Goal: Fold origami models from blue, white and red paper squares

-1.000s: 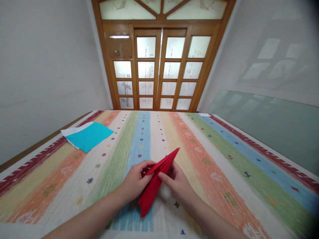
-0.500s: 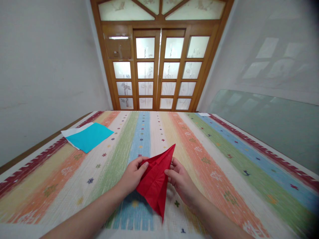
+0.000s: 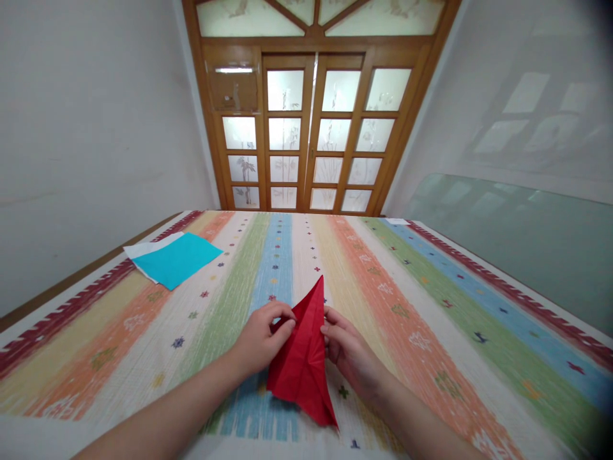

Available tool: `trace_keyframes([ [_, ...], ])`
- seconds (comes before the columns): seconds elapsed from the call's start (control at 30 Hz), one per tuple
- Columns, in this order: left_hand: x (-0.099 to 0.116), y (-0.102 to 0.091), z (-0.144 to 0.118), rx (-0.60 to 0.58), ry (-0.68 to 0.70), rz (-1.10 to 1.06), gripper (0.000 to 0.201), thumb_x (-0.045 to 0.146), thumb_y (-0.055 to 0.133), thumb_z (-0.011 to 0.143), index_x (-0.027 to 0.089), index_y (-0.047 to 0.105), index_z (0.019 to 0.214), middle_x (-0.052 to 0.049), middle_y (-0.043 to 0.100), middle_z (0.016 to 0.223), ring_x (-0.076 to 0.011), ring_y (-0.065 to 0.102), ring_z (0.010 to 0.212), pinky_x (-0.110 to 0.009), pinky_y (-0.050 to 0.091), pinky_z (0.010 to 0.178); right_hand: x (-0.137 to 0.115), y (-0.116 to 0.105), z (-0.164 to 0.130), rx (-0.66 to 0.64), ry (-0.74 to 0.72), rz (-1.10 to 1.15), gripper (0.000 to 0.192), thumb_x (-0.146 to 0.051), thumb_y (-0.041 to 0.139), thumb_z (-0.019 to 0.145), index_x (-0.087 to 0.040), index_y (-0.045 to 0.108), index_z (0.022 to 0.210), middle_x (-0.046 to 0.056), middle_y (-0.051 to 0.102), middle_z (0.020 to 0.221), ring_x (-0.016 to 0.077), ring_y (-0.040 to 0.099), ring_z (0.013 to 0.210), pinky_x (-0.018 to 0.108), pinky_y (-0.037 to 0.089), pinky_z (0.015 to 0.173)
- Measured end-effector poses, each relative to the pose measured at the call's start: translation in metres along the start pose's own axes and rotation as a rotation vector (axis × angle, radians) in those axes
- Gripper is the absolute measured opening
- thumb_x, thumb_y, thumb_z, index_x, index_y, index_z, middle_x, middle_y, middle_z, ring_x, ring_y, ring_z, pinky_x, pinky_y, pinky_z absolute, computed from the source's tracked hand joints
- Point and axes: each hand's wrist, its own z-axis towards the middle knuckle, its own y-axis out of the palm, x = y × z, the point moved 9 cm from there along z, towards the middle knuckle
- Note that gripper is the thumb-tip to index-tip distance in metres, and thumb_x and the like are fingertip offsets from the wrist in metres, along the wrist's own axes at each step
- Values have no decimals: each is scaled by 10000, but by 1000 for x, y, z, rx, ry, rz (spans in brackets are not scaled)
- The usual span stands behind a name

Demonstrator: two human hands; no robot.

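A folded sheet of red paper (image 3: 305, 361), creased and pointed at its far end, is held up just over the striped tablecloth. My left hand (image 3: 268, 333) is closed on its left edge, with thumb and fingers pinching the paper. On the opposite side, my right hand (image 3: 347, 345) pinches the right edge between thumb and forefinger. The paper's lower corner points toward me. Folds on its underside are hidden.
Blue paper (image 3: 177, 259) lies over white sheets (image 3: 156, 245) on the left of the table. The striped tablecloth (image 3: 412, 358) spreads over the table. Beyond its far edge are wooden doors (image 3: 313, 134), with walls on both sides.
The red paper has turned in my hands, its tip shifting left and its lower corner right. My left hand has moved slightly right along its edge. The view has shifted a little.
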Motion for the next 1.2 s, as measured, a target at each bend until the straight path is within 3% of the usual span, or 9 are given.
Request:
trace_keyframes([
  [0.17,-14,4,-1,14,-94,-16,91,282,635,883,192,647,890,-44,667,888,-190,623,823,-266,471,677,4,3,-3,-32,41,-21,310,-272,686,808,-225,646,1112,47,710,995,162,654,786,265,473,704],
  [0.3,-11,4,-1,11,-82,-4,95,246,602,885,193,678,907,-50,676,906,-188,625,824,-254,467,661,9,6,-5,-63,76,-38,300,-267,688,802,-231,649,1097,36,704,971,164,658,795,272,483,720],
  [0.4,-10,0,1,40,-86,-44,153,269,567,907,188,684,849,-52,668,869,-189,614,823,-253,459,657,8,2,-4,-15,62,-34,306,-243,685,789,-228,658,1094,39,709,991,166,661,803,269,494,720],
  [0.63,-37,-3,2,124,-305,-600,272,441,655,842,183,598,776,-3,577,745,-139,555,659,-238,460,616,1,-14,-2,126,44,59,439,-181,607,757,-246,570,1190,31,746,939,195,687,749,319,512,720],
  [0.83,-51,-9,0,222,-418,-738,348,476,717,786,183,534,749,42,490,673,-108,482,599,-192,426,551,-6,-21,-3,127,32,-182,464,-230,551,807,-279,547,1268,28,749,1054,230,707,832,369,518,780],
  [0.97,-57,-13,-1,283,-443,-724,396,530,717,794,183,526,789,52,473,676,-94,442,575,-170,382,508,-16,-15,-4,76,-89,-450,411,-322,559,919,-293,514,1326,66,697,1223,257,685,1037,428,507,931],
  [1.13,-51,-14,-4,322,-378,-673,395,551,671,848,183,534,812,51,472,675,-91,412,569,-171,336,505,-24,-4,-4,-4,-221,-713,525,-310,655,910,-287,468,1399,99,595,1395,271,590,1247,476,432,1087],
  [1.2,-44,-17,-4,337,-316,-621,366,528,640,888,180,549,820,43,490,682,-94,418,586,-178,344,531,-25,-3,-3,-12,-247,-751,489,-297,643,918,-280,500,1385,96,590,1404,269,573,1268,478,413,1110],
])
